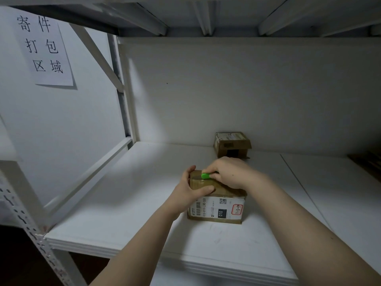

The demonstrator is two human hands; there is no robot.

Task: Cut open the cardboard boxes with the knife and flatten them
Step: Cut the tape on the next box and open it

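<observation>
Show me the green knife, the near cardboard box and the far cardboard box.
green knife [206, 175]: head view, on its green handle.
near cardboard box [228, 211]: head view, on its labelled side.
far cardboard box [232, 139]: head view, on its top face.

You face a white shelf board [123, 203] in a metal rack, with its plain white back panel [247, 89] filling the centre of the frame. At upper left, a paper sign [44, 48] with black Chinese characters hangs on the side wall, beside a diagonal brace [99, 56]. A slotted upright [31, 230] crosses the lower left above dark floor [14, 256]. The ribbed underside of the upper shelf [206, 15] spans the top. Light falls brightest left of centre.
</observation>
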